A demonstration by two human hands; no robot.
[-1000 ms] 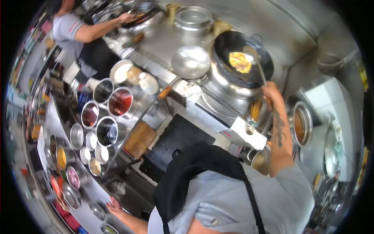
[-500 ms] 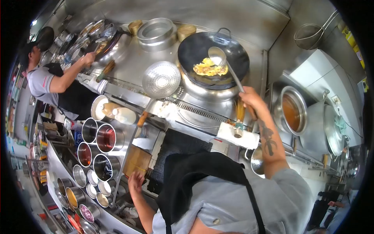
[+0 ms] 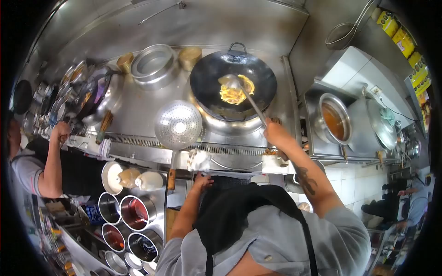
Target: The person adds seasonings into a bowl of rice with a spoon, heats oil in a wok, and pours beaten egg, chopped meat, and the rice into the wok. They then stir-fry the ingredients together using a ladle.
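My right hand (image 3: 277,134) is closed around the handle of a long ladle (image 3: 254,104). The ladle's bowl rests against yellow, egg-like food (image 3: 234,95) inside a black wok (image 3: 202,83) on the stove. At the stove's front edge, my left hand (image 3: 201,181) hovers just below a crumpled white cloth (image 3: 199,160). Its fingers look loosely apart, and I see nothing held in them. Left of the wok lies a perforated skimmer (image 3: 178,124), its wooden handle (image 3: 171,179) pointing toward me.
Left of me stand steel pots of sauces (image 3: 135,213) and a plastic bottle (image 3: 151,181). A co-worker's hand (image 3: 60,129) is by another wok (image 3: 94,99) at far left. A pot of orange-brown liquid (image 3: 332,120) sits on the right. A folded white cloth (image 3: 275,162) lies on the front ledge.
My left hand has moved forward to the stove edge near the cloth. The ladle bowl has shifted onto the food's left side. My view has turned, and the co-worker has shifted.
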